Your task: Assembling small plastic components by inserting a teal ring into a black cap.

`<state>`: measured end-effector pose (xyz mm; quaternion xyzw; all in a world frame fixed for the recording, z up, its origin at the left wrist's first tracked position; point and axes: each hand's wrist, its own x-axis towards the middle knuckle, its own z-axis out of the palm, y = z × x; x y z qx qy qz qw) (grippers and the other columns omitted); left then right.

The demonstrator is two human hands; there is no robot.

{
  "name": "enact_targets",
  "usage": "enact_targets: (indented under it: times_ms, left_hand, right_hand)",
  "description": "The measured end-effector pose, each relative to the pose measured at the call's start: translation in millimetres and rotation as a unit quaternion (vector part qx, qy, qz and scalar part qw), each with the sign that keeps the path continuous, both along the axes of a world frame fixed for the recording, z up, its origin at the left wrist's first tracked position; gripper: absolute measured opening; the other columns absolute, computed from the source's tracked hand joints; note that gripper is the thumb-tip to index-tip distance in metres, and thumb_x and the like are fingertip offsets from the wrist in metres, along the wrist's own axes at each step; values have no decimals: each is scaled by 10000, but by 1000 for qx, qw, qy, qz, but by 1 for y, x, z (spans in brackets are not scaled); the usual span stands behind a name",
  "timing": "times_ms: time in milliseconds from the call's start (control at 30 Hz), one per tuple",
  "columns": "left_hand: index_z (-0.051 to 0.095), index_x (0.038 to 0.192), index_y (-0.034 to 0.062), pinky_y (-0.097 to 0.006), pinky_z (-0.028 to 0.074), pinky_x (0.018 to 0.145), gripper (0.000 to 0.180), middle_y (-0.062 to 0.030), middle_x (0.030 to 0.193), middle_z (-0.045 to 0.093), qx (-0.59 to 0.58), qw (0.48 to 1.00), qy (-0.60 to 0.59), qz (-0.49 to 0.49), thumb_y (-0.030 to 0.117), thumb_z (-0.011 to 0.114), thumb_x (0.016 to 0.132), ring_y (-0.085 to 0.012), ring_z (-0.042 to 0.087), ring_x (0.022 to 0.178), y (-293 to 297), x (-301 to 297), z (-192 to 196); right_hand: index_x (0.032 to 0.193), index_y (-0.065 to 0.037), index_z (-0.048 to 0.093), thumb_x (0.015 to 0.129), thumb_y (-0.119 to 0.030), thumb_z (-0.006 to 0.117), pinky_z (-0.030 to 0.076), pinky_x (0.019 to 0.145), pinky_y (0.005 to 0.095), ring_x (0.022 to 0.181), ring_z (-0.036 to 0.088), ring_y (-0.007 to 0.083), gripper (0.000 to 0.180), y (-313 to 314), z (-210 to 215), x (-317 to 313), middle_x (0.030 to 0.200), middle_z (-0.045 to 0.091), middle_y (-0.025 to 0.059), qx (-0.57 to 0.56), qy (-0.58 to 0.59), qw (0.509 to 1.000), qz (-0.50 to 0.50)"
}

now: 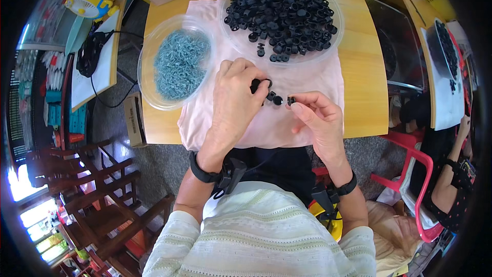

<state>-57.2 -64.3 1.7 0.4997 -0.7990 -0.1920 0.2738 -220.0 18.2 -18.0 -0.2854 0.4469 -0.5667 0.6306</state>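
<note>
hands pairing small black caps over pink cloth

left hand [237, 92] fingers are pinching black ring caps [262, 85]; right hand [319, 118] fingertips are clamping one black cap [290, 100]. judgement: keeping both parts low over the pink cloth [307, 79], axes aligned, is limiting drops.

Bare pink cloth [312, 79] between screw bowl [177, 61] and black-parts bowl [282, 15].

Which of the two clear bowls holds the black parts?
The far bowl, nearer the right hand; the left bowl holds pale blue-grey screws.
</note>
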Motion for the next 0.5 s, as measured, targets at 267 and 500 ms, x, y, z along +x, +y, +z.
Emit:
enact_targets:
  times_ms: [267, 500]
  left_hand:
    - [672, 741, 30, -375, 434, 748, 64, -89, 818, 616, 42, 999, 2, -7, 69, 683, 691, -278, 538, 825, -9, 0, 1]
    - [629, 780, 0, -322, 466, 715, 35, -101, 874, 638, 11, 986, 165, 14, 9, 642, 749, -217, 596, 822, 2, 8, 2]
  right_hand:
    - [1024, -9, 628, 852, -110, 659, 502, 559, 218, 754, 571, 62, 201, -1, 0, 2, 920, 659, 68, -12, -1, 1000, -11]
    - [1016, -5, 623, 855, -98, 641, 504, 595, 228, 773, 581, 78, 187, 5, 11, 4, 970, 657, 92, -26, 19, 999, -29]
